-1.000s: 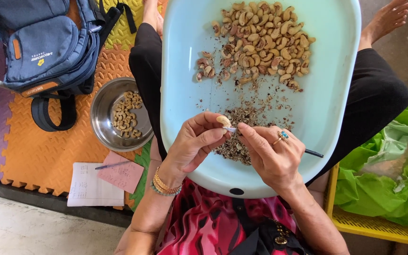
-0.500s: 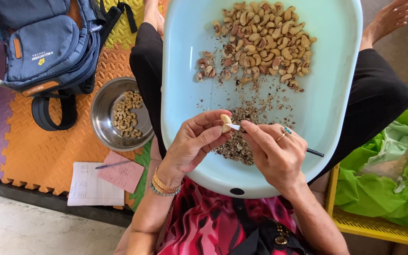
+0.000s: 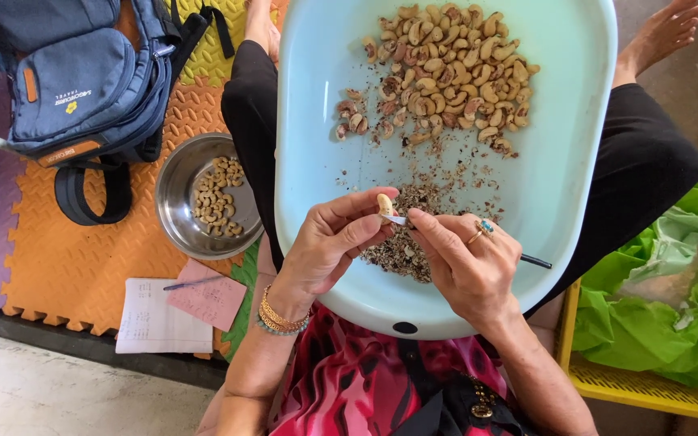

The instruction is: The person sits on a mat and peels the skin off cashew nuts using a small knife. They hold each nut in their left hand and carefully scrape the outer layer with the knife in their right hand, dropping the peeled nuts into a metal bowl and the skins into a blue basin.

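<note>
Left hand pinched a cashew at frame center, over the pale blue tub. Right hand gripped a thin knife, tip against the nut. Risk: blade could slip into the left fingertips; kernel might split.

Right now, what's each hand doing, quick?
Left hand: closed, pinching a cashew.
Right hand: closed on a thin tool, its tip at the cashew.
</note>
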